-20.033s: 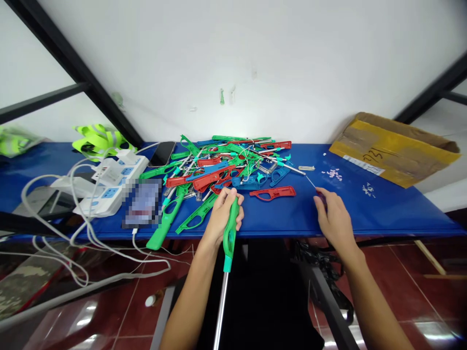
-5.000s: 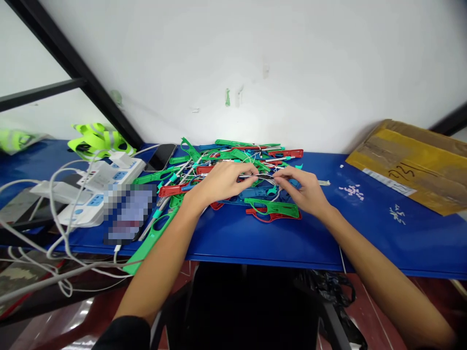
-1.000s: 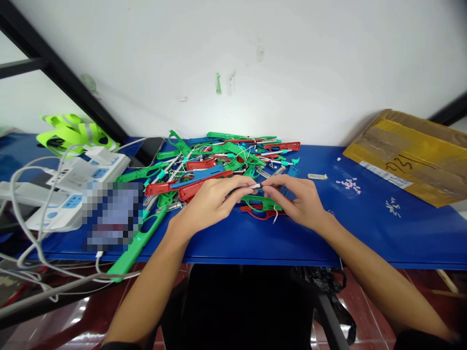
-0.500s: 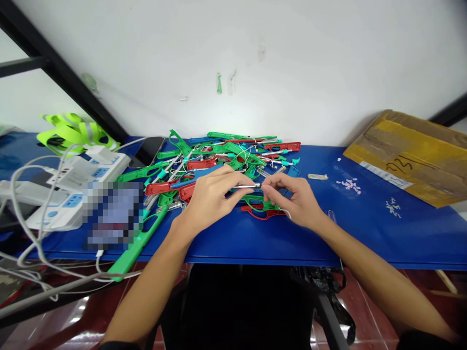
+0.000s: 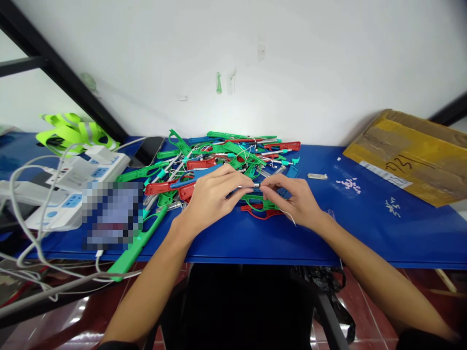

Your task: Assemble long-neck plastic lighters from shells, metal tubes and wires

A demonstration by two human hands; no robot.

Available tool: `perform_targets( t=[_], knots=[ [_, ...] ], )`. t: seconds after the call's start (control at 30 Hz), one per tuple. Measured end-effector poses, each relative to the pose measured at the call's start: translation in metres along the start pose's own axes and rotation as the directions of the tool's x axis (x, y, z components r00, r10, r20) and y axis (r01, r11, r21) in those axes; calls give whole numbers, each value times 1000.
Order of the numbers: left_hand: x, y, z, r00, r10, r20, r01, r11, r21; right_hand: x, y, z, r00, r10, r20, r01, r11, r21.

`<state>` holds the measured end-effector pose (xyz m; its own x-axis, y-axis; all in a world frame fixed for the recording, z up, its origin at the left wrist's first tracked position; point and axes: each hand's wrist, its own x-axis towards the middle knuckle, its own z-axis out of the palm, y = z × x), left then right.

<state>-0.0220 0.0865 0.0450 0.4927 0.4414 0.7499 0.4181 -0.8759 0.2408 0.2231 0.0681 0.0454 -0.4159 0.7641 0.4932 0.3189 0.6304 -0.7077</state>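
Between my two hands, above the blue table, is a thin metal rod (image 5: pixel 257 184), mostly hidden by fingers. My left hand (image 5: pixel 219 194) is closed on it, thumb and fingertips pinching from the left. From the right, my right hand (image 5: pixel 290 197) pinches the other end. A white string (image 5: pixel 290 217) hangs out below the right palm. Beneath and behind the hands spreads a pile of plastic casing parts, such as a red one (image 5: pixel 160 188) and a green one (image 5: pixel 255 160), mixed with metal rods and white strings. A red handle piece (image 5: pixel 264 213) lies just under the hands.
At left sit a white power strip (image 5: pixel 73 204) with cables, a black phone (image 5: pixel 148 151), a blurred-out screen (image 5: pixel 113 216) and a neon strap (image 5: pixel 73 131). To the right are a taped carton (image 5: pixel 408 155), small pink bits (image 5: pixel 348 184), white bits (image 5: pixel 393 208) and a clear piece (image 5: pixel 317 176).
The hands stay nearly in place, with the right fingertips shifted slightly left. More of the white string now hangs below the right hand.
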Motion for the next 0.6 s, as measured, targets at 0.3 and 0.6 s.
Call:
perform_targets(
  t=[0.3,0.6],
  knots=[
    [0,3,0,999,46,1,-46,999,-28,7,5,-8,926,290,240,-371,812,451],
    [-4,0,8,1000,22,1,-22,996,-86,9,12,-6,899,351,261,-436,769,467]
  ],
)
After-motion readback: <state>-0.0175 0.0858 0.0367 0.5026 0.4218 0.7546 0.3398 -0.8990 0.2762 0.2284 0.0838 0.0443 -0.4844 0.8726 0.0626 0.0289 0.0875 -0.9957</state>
